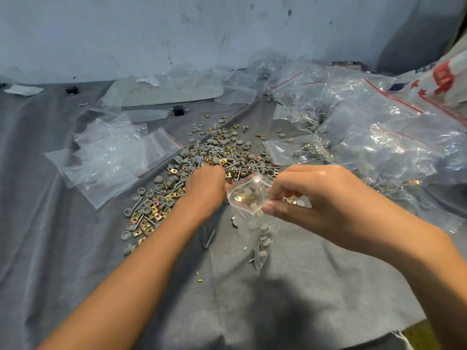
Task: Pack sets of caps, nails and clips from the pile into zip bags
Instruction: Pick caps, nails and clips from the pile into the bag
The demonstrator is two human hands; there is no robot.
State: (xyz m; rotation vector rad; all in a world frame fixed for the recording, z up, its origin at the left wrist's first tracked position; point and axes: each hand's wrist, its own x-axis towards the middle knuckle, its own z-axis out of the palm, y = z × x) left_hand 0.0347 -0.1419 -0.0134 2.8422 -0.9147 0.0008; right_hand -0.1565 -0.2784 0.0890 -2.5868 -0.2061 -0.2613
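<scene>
Grey cloth (pixel 75 223) under a pile (pixel 202 152) of caps, nails and clips.
Right hand (pixel 316 198) fingers (pixel 271 209) pinch the open zip bag (pixel 249 195); left hand (pixel 204 188) is in the pile, and I cannot tell how its fingers lie.

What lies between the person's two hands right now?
In the head view, a small clear zip bag, mouth open, holding grey caps and brass clips. The right hand pinches its rim; the left hand reaches into the parts pile.
</scene>
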